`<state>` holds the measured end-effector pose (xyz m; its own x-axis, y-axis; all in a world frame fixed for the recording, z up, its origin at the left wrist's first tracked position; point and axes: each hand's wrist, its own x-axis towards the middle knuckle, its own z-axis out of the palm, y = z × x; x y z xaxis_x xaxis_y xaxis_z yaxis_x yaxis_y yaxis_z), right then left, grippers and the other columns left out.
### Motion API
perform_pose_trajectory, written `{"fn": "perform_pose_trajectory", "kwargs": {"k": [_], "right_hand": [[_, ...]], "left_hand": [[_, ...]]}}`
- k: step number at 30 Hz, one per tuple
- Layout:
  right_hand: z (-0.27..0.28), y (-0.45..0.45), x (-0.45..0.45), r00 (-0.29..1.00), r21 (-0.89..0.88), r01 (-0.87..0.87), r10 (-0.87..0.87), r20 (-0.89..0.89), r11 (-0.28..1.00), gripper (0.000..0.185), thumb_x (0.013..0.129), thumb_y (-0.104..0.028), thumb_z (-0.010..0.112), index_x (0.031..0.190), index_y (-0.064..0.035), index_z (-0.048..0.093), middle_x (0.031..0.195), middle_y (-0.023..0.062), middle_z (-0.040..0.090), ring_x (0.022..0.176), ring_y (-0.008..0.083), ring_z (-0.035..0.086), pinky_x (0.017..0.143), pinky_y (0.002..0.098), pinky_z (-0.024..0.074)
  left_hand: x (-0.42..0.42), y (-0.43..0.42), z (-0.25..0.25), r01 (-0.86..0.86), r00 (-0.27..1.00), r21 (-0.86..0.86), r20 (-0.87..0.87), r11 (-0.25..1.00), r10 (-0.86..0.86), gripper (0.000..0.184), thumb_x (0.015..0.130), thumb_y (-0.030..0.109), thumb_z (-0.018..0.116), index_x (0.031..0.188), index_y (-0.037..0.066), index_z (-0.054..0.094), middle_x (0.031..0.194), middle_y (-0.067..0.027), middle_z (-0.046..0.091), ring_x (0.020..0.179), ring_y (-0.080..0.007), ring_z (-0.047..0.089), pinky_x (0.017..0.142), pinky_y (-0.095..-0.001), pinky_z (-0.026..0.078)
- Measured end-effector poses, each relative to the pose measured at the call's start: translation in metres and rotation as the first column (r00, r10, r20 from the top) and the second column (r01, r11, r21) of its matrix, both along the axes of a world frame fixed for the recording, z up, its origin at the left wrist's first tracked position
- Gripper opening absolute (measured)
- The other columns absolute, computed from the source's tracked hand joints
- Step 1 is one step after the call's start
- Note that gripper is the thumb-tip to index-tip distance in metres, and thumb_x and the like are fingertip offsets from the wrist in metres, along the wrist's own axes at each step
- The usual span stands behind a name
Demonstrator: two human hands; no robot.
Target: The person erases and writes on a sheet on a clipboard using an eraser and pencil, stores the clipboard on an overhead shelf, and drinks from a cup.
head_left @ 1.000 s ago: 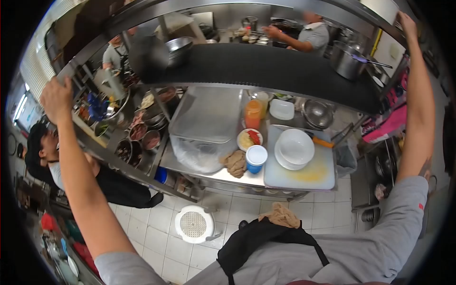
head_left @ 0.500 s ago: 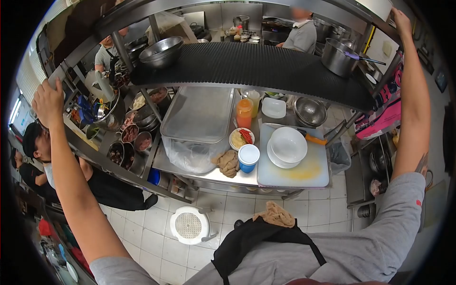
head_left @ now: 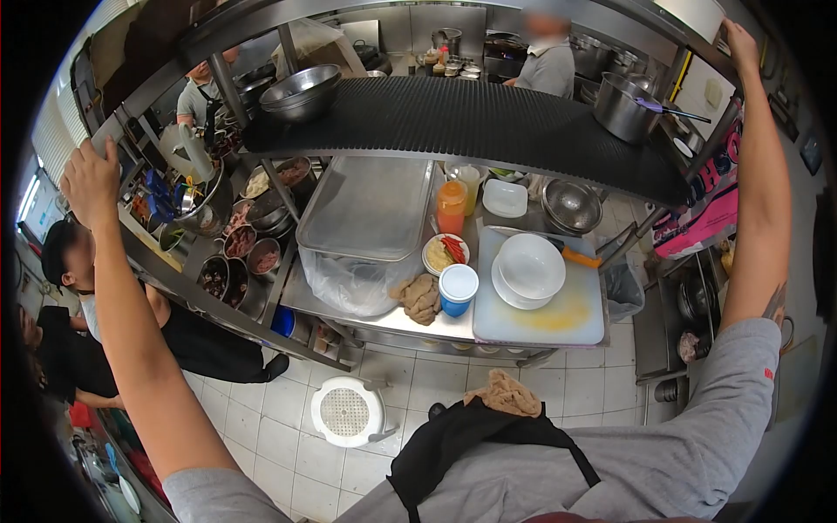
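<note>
My left hand [head_left: 90, 185] is raised at the far left, fingers curled, beside a pale flat piece [head_left: 108, 131]; what it grips is unclear. High at the right, my right hand [head_left: 741, 48] has its fingers bent at the edge of a white object [head_left: 693, 17] by the overhead shelf. Between my arms, white bowls [head_left: 530, 266] sit on a stained cutting board [head_left: 540, 322]. Left of the board are a blue container with a white lid [head_left: 458, 290], a crumpled brown cloth [head_left: 418, 299], a bowl of chillies and chopped food [head_left: 445, 252] and an orange bottle [head_left: 451, 207].
A black ribbed shelf [head_left: 453, 113] crosses ahead, bearing metal bowls [head_left: 301, 94] and a pot [head_left: 625, 109]. Below it is a metal tray [head_left: 364, 205]. A white stool [head_left: 348, 411] stands on the floor. Co-workers are at the left [head_left: 200, 340] and behind the shelf [head_left: 547, 68].
The view has shifted slightly. The co-worker behind the shelf has turned, and their outstretched arm is no longer extended. Another person in black shows more at the lower left. Both my hands stay raised.
</note>
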<state>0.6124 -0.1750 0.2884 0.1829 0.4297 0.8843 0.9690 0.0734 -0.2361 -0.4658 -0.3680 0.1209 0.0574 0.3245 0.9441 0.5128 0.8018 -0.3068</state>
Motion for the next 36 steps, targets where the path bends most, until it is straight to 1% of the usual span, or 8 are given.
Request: {"fn": "perform_pose_trajectory", "kwargs": {"k": [3,6,8,18,21,24,33,36], "right_hand": [[0.000,0.002,-0.001,0.999,-0.010,0.011,-0.011,-0.038,1.000,0.038,0.099,-0.038,0.050,0.118,-0.0078,0.065,0.109,0.0119,0.070,0.100,0.0291,0.065,0.088,0.0337,0.0469],[0.002,0.010,0.029,0.844,0.045,0.223,-0.216,0.491,0.974,0.031,0.099,-0.026,0.050,0.123,-0.0123,0.063,0.112,0.0114,0.069,0.103,0.0302,0.066,0.090,0.0352,0.0490],[0.003,0.016,0.039,0.815,0.062,0.265,-0.258,0.519,0.962,0.031,0.098,-0.021,0.050,0.126,-0.0148,0.062,0.114,0.0113,0.069,0.105,0.0309,0.065,0.090,0.0361,0.0500],[-0.001,0.007,0.008,0.999,-0.012,0.036,-0.036,0.038,0.999,0.032,0.100,-0.030,0.048,0.122,-0.0101,0.061,0.113,0.0114,0.068,0.104,0.0304,0.064,0.090,0.0356,0.0473],[0.000,0.006,0.022,0.885,0.011,0.235,-0.218,0.412,0.972,0.038,0.100,-0.037,0.047,0.118,-0.0081,0.063,0.112,0.0119,0.069,0.103,0.0297,0.064,0.091,0.0346,0.0458],[-0.001,0.000,0.001,0.995,-0.040,0.095,-0.095,0.008,0.995,0.039,0.100,-0.038,0.047,0.116,-0.0071,0.063,0.110,0.0121,0.069,0.102,0.0293,0.064,0.090,0.0338,0.0454],[0.004,0.013,0.022,1.000,-0.019,0.003,-0.003,0.006,1.000,0.039,0.099,-0.039,0.049,0.117,-0.0072,0.064,0.108,0.0126,0.069,0.099,0.0296,0.064,0.090,0.0341,0.0459],[0.001,0.008,0.025,0.886,0.042,0.171,-0.172,0.430,0.984,0.043,0.097,-0.043,0.050,0.114,-0.0062,0.066,0.106,0.0131,0.070,0.099,0.0287,0.065,0.089,0.0342,0.0463]], "left_hand": [[0.000,0.000,0.000,0.002,1.000,0.000,0.001,1.000,-0.002,0.051,0.099,0.054,0.048,0.119,0.011,0.067,0.108,-0.0091,0.069,0.105,-0.0271,0.065,0.096,-0.0414,0.046],[0.002,0.000,0.000,-0.005,1.000,-0.006,0.019,1.000,0.005,0.051,0.099,0.054,0.048,0.119,0.011,0.067,0.109,-0.0093,0.069,0.106,-0.0271,0.065,0.096,-0.0417,0.046],[0.003,0.000,0.001,-0.013,1.000,-0.011,0.027,1.000,0.013,0.051,0.099,0.054,0.048,0.120,0.011,0.067,0.109,-0.0093,0.068,0.106,-0.0271,0.065,0.096,-0.0418,0.046],[0.002,0.000,0.000,0.001,1.000,0.001,0.009,1.000,-0.001,0.050,0.099,0.053,0.048,0.118,0.011,0.067,0.106,-0.0086,0.068,0.104,-0.0268,0.065,0.096,-0.0412,0.047],[0.002,0.000,0.000,0.002,1.000,0.002,0.006,1.000,-0.002,0.050,0.099,0.053,0.049,0.118,0.011,0.068,0.106,-0.0086,0.068,0.104,-0.0268,0.065,0.096,-0.0411,0.047],[0.003,0.000,0.000,0.000,1.000,0.004,0.002,1.000,0.000,0.049,0.099,0.053,0.049,0.117,0.011,0.068,0.105,-0.0086,0.068,0.103,-0.0268,0.065,0.095,-0.0411,0.047],[0.005,-0.001,0.000,0.009,1.000,0.007,-0.005,1.000,-0.009,0.048,0.099,0.053,0.049,0.113,0.011,0.068,0.103,-0.0087,0.068,0.102,-0.0269,0.065,0.094,-0.0412,0.047],[0.003,0.000,0.000,0.021,1.000,0.017,-0.020,1.000,-0.020,0.048,0.099,0.053,0.050,0.112,0.011,0.068,0.102,-0.0086,0.068,0.102,-0.0269,0.066,0.093,-0.0411,0.047]]}}
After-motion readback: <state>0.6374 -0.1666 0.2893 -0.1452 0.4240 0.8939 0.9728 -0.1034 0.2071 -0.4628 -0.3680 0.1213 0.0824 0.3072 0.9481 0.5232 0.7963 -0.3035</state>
